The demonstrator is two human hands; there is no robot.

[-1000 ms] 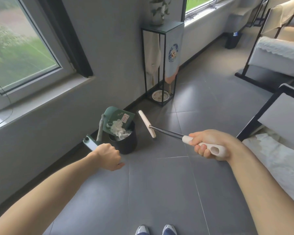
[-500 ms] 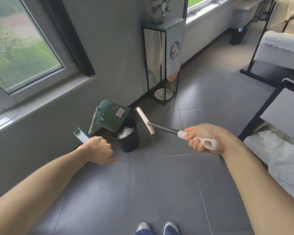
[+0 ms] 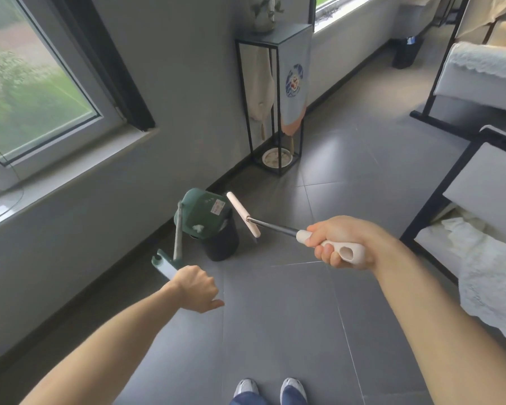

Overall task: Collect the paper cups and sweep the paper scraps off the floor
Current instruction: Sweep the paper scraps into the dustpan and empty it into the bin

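While dark green plastic dustpan hangs tipped mouth-down over round black waste bin, left hand grips its pale handle — fingers fully curled round it. White paper scraps cling at pan's lower edge, directly above bin opening. Right hand wrapped tight round cream handle of small broom — metal shaft, cream head held off grey tiled floor, just right of bin. Bin stands near wall, black wire plant stand beyond.
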